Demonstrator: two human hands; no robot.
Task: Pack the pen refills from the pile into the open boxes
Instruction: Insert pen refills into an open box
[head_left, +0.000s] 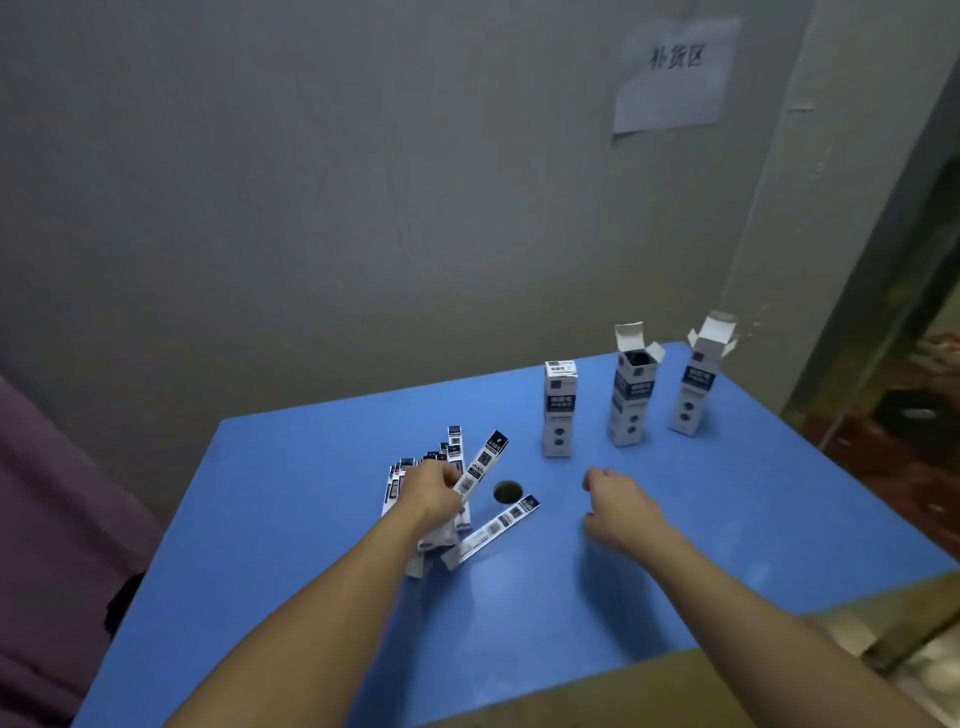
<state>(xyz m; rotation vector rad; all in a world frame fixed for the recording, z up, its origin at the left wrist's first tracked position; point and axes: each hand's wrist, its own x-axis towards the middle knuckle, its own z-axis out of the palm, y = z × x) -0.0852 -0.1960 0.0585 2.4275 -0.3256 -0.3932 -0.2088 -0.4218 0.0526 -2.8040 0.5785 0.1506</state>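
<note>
A pile of flat pen refill packs (415, 470) lies on the blue table (291, 499). My left hand (431, 493) rests on the pile, fingers closed around one refill pack (485, 462) that sticks up to the right. Another refill pack (496, 530) lies apart on the table. Three upright boxes stand at the back right: a closed box (559, 410), an open box (631, 395) with dark contents showing at its top, and a second open box (698, 384). My right hand (618, 509) hovers over the table in front of the boxes, fingers loosely curled, holding nothing.
A round hole (507, 491) sits in the tabletop between my hands. A grey wall with a paper sign (675, 73) stands behind the table. Purple fabric (52, 519) is at the left, a cardboard edge (675, 686) at the front right.
</note>
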